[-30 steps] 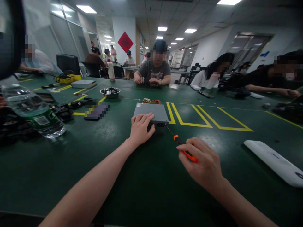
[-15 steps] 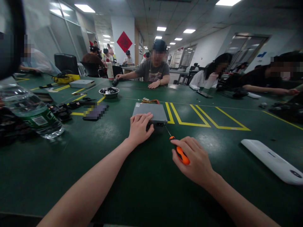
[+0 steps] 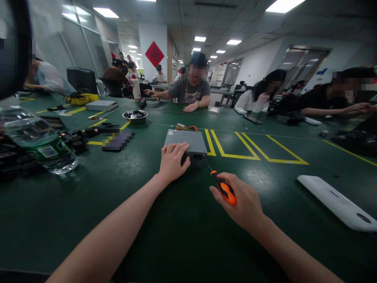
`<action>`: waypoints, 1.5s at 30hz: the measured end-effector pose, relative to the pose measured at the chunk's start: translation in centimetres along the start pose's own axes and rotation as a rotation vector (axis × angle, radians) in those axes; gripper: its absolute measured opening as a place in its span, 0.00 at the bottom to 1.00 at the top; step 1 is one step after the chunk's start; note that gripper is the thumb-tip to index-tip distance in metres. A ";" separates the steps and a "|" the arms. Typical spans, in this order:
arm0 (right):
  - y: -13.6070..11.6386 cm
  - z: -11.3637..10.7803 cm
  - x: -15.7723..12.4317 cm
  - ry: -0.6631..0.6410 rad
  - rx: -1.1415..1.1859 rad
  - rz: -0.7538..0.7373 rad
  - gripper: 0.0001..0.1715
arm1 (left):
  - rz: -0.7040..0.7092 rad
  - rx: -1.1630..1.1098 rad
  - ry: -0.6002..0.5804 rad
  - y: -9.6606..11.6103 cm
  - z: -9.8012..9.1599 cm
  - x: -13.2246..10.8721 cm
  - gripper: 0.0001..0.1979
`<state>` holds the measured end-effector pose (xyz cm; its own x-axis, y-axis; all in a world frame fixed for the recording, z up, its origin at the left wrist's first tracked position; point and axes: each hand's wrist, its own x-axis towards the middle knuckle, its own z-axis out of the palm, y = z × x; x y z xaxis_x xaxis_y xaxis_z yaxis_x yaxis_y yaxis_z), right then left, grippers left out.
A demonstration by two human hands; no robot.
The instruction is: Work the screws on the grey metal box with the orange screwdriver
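Note:
A grey metal computer power supply (image 3: 188, 140) lies on the green table with its coloured cables (image 3: 187, 127) at the far side. My left hand (image 3: 174, 161) grips its near left edge, fingers over the top and thumb at the front face. In my right hand (image 3: 240, 198) is a screwdriver (image 3: 225, 190) with an orange and black handle, held between thumb and fingers. Its thin shaft points up and left to the lower right corner of the power supply's front. Whether the tip sits in a screw is too small to tell.
A water bottle (image 3: 38, 141) stands at the left, near a dark phone (image 3: 118, 141). Beyond is a metal bowl (image 3: 135, 116) of small parts. A long white object (image 3: 338, 202) lies at the right. Across the table sits a person (image 3: 191, 90); others work on both sides.
My right thumb and fingers have loosened and shifted slightly on the screwdriver handle. The left hand and power supply stay put. The person opposite has lifted a hand off a dark object.

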<state>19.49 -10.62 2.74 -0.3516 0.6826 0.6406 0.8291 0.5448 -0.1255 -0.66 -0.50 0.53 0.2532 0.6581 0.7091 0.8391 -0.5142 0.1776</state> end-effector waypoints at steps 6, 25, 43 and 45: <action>-0.3 0.0 0.0 0.011 -0.013 -0.079 0.03 | 0.001 -0.006 0.000 0.1 -0.1 0.0 0.18; -0.4 -0.8 0.3 0.053 -0.034 -0.061 0.04 | 0.013 0.009 0.022 -0.1 0.1 0.0 0.17; -0.7 -0.4 0.0 0.100 -0.061 -0.228 0.06 | 0.022 0.006 0.017 -0.1 0.0 0.0 0.18; -0.7 -0.3 -0.1 0.103 -0.052 -0.234 0.06 | 0.022 0.003 0.020 -0.1 0.0 0.0 0.18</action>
<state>19.07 -11.17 2.96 -0.4929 0.4861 0.7216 0.7522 0.6549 0.0726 -0.71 -0.48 0.49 0.2618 0.6354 0.7265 0.8351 -0.5265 0.1595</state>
